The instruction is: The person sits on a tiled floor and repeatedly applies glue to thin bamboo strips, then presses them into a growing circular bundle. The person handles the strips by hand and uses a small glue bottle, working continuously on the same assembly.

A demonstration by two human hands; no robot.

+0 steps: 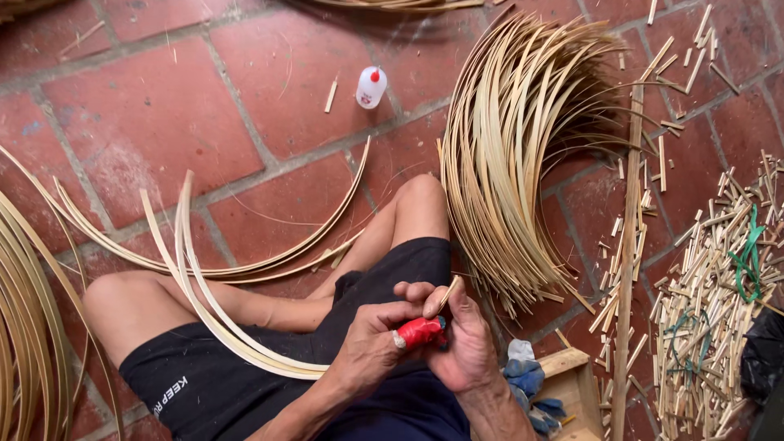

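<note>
Right over our lap, our left hand is curled tight around a red-wrapped knife handle, and it touches our right hand, which pinches a short bamboo sliver between thumb and fingers, the sliver's long axis tilting up and away to the right, just above the handle. A little farther out, long curved bamboo strips sweep across our left thigh. Beyond the knees on the brick floor sit the big bundle of bent strips and a small white glue bottle.
</note>
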